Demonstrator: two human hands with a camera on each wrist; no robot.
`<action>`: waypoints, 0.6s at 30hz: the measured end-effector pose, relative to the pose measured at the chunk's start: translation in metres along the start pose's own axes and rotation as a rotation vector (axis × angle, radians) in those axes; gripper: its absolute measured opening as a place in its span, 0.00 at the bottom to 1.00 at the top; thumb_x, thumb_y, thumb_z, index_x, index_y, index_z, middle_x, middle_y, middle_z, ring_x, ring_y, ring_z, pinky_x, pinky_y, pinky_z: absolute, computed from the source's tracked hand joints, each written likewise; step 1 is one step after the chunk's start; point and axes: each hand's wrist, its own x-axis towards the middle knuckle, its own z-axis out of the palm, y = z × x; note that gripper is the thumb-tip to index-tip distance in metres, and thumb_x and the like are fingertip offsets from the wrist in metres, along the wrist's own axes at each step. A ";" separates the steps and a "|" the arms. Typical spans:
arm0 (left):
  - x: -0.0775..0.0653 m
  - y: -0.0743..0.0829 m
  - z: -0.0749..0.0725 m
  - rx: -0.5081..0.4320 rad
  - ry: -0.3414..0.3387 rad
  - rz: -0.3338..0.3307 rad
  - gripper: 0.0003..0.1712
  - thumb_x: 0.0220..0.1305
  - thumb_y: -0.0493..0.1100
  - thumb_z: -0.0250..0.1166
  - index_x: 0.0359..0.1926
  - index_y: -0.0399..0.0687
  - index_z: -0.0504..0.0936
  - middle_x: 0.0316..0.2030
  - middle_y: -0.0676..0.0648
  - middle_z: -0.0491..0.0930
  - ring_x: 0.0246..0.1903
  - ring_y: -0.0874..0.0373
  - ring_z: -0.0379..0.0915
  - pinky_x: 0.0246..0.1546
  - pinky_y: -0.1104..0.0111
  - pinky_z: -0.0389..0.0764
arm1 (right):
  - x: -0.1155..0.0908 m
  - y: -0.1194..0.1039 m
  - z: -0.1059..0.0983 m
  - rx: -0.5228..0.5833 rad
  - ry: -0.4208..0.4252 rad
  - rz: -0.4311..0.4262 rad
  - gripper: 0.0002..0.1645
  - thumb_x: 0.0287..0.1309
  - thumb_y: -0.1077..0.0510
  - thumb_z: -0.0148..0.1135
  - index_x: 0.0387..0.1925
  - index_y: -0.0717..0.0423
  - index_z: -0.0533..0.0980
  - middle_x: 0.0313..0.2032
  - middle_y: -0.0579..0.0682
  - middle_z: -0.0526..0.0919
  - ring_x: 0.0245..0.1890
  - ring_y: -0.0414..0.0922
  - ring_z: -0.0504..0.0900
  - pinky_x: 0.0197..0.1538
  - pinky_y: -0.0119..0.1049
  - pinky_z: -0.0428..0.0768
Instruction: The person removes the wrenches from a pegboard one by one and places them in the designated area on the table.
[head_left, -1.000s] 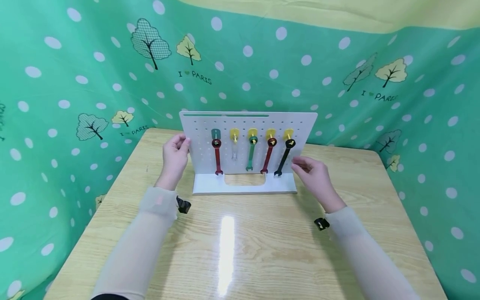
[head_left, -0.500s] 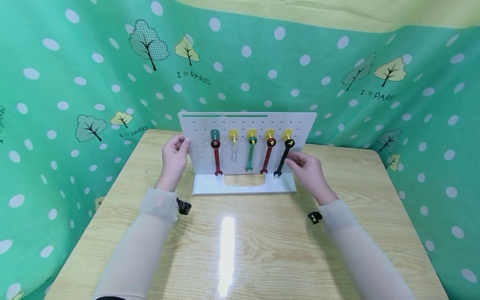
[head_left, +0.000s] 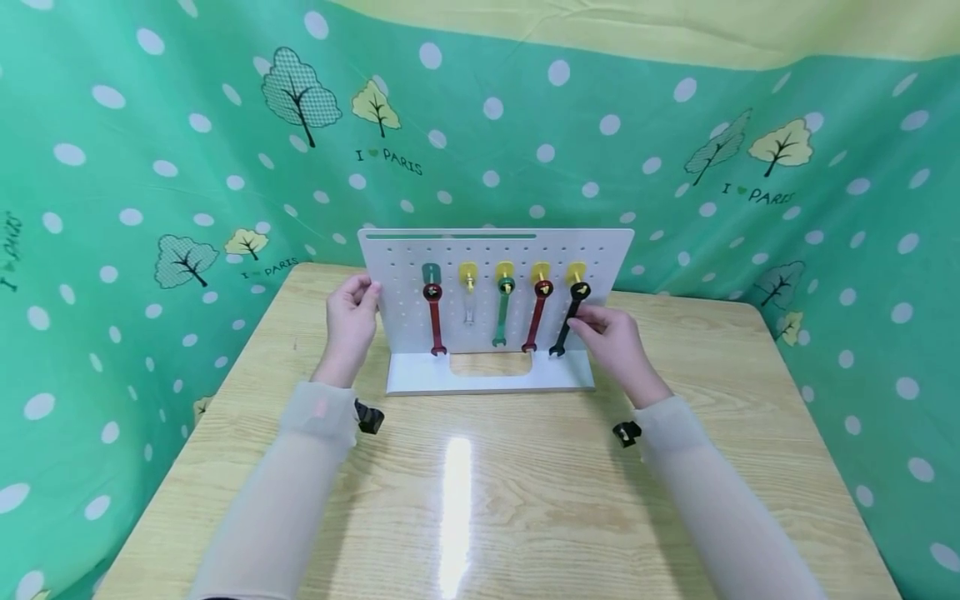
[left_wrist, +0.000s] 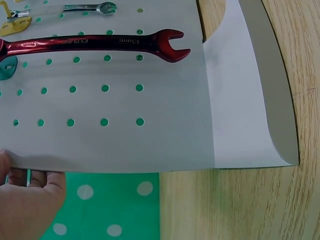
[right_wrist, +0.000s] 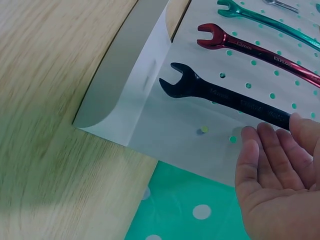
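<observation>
Head view: tabletop (head_left: pixel 555 483) stretches before pegboard (head_left: pixel 405 333), left hand (head_left: pixel 351 321) gripping its edge, right hand (head_left: pixel 613 343) pinching black wrench (head_left: pixel 566 333).

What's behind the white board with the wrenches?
A green dotted curtain shows above the white board, and green shows through its holes. I can't see the rest; the board covers it.

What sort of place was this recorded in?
Probably a makeshift recording booth: a green polka-dot curtain hangs around a wood-grain table, which bears a white pegboard stand hung with combination wrenches.

Wrenches (head_left: pixel 537 318) on pegboard hooks (head_left: pixel 468 270), apparently
</observation>
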 end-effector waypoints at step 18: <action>0.000 0.002 0.001 0.000 0.002 -0.006 0.15 0.78 0.39 0.56 0.56 0.31 0.79 0.52 0.37 0.81 0.53 0.50 0.78 0.55 0.65 0.78 | 0.000 0.008 0.002 0.014 -0.030 0.006 0.10 0.74 0.56 0.61 0.44 0.61 0.80 0.43 0.56 0.85 0.42 0.52 0.83 0.45 0.41 0.83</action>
